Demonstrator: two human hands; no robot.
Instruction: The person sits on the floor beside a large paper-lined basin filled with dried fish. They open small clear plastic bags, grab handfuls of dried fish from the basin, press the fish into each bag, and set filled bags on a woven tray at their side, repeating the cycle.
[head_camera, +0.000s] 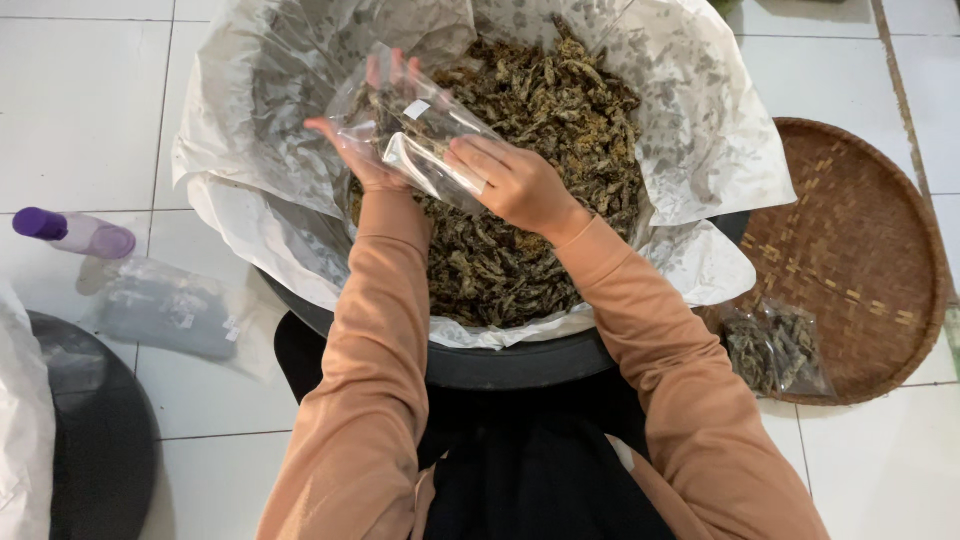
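Both hands hold 1 clear plastic bag (415, 140) above a paper-lined black basin (500, 365) of dark dried pieces (540, 150). The left hand (365, 160) cups the bag from beneath, its fingers blurred behind the plastic. The right hand (515, 185) grips the bag's near edge. Right of that hand, a woven tray (860, 250) carries filled bags (775, 350).

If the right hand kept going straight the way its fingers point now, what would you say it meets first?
The right hand points up-left into the clear plastic bag it already grips; beyond that, probably the left hand behind the bag, though depth is hard to judge.
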